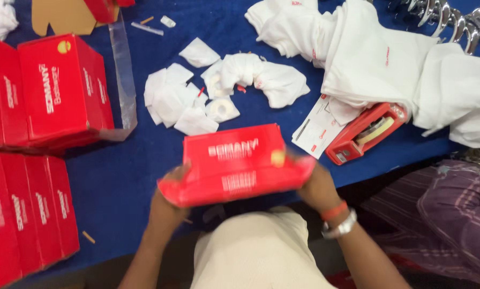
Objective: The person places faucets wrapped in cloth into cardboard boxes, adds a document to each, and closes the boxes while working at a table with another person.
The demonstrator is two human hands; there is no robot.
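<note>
I hold a red cardboard box [233,163] with both hands over the near edge of a blue table [122,176]. My left hand [167,206] grips its left end from below. My right hand [317,187], with an orange band and a metal watch at the wrist, grips its right end. The box is blurred and its side flaps stick out.
Red boxes are stacked at the left [52,88] and lower left [25,211]. White paper scraps and a tape roll [222,109] lie behind the box. White cloth bags [379,59], a red tape dispenser [366,132] and chrome fittings [454,18] are at the right. Another person sits at the right [449,214].
</note>
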